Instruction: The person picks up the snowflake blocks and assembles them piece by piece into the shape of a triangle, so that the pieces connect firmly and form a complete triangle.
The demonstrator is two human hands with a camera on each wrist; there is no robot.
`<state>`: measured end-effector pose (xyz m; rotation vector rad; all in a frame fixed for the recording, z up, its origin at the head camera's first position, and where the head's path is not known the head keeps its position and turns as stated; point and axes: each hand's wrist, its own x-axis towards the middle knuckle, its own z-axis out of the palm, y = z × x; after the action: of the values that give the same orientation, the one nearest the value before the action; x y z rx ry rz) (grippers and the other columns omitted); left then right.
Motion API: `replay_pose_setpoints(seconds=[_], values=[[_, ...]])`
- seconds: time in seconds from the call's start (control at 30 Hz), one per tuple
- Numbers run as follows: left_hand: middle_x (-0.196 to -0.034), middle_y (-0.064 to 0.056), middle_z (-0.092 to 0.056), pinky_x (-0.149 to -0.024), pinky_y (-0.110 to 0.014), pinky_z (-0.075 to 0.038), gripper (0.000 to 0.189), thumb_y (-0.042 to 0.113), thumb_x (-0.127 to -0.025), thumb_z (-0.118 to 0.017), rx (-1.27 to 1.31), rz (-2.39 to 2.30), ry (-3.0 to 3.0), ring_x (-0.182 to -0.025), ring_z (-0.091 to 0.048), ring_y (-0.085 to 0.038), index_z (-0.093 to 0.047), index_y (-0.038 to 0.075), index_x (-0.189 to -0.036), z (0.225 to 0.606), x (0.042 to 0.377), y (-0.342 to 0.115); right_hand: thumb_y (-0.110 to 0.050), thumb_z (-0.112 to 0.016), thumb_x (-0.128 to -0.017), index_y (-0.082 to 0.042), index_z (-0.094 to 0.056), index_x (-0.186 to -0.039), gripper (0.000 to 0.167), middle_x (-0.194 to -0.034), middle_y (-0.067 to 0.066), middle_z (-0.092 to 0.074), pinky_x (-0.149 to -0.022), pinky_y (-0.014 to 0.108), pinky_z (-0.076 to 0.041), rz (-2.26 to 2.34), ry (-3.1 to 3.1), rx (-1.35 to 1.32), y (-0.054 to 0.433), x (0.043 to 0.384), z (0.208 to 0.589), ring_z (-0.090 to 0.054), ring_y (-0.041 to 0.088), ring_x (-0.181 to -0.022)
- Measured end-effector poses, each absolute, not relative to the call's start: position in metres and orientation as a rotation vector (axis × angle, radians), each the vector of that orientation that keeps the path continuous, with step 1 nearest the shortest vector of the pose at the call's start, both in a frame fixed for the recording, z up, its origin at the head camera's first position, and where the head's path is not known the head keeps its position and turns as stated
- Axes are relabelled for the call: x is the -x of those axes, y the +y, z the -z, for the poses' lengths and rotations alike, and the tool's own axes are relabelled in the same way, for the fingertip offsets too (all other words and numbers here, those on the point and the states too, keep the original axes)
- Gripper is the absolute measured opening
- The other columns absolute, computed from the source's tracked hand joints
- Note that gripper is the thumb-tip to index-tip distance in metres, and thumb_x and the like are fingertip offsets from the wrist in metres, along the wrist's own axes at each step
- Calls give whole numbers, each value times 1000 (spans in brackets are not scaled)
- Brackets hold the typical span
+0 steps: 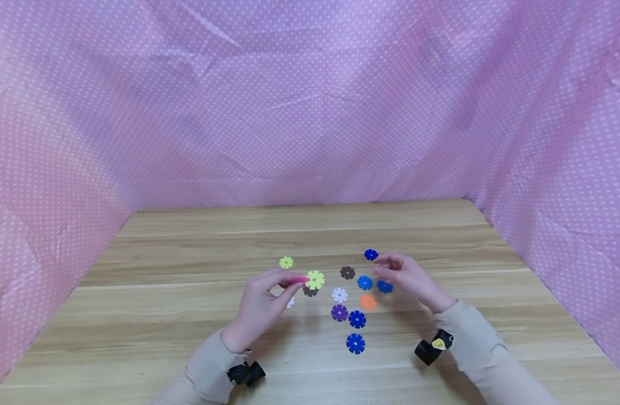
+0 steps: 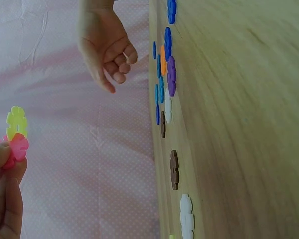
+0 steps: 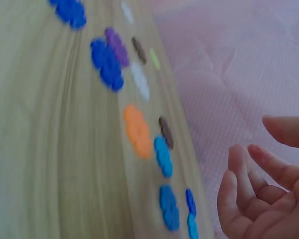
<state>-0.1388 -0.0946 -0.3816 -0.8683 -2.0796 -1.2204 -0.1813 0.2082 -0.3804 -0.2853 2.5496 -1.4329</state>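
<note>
My left hand (image 1: 261, 304) pinches a pink notched disc (image 2: 19, 148) between thumb and fingertips, above the table. A yellow-green notched disc (image 1: 316, 280) is joined to the pink one at its edge and sticks out beyond the fingers. In the head view this pair overlaps a brown disc (image 1: 311, 292) lying below. My right hand (image 1: 407, 279) hovers at the right of the discs, its fingers loosely curled with nothing between them. Closest to it in the head view are a dark blue disc (image 1: 371, 255) and a lighter blue disc (image 1: 384, 287).
Several more notched discs lie flat on the wooden table (image 1: 178, 264): an orange disc (image 1: 368, 302), a purple disc (image 1: 339, 313), a white disc (image 1: 339, 295) and another yellow-green disc (image 1: 286, 262) among them. Pink dotted cloth (image 1: 310, 112) hangs around the back and sides.
</note>
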Motion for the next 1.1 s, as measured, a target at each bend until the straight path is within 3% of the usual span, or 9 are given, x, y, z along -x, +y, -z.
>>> replay_pose_setpoints(seconds=[0.53, 1.1], values=[[-86, -4, -73, -64, -19, -54, 25, -10, -73, -73, 887, 1232, -2099, -71, -64, -12, -73, 6, -92, 385, 139, -94, -9, -75, -78, 2, -61, -112, 38, -100, 10, -65, -81, 38, -54, 1019, 2735, 434, 222, 198, 401, -60, 22, -91], [-86, -3, -73, -65, -18, -54, 25, -9, -73, -74, 869, 1225, -2122, -72, -64, -10, -73, 7, -92, 385, 138, -96, -8, -76, -77, -4, -65, -105, 30, -90, 4, -60, -76, 33, -50, 891, 2742, 346, 213, 200, 404, -54, 17, -83]])
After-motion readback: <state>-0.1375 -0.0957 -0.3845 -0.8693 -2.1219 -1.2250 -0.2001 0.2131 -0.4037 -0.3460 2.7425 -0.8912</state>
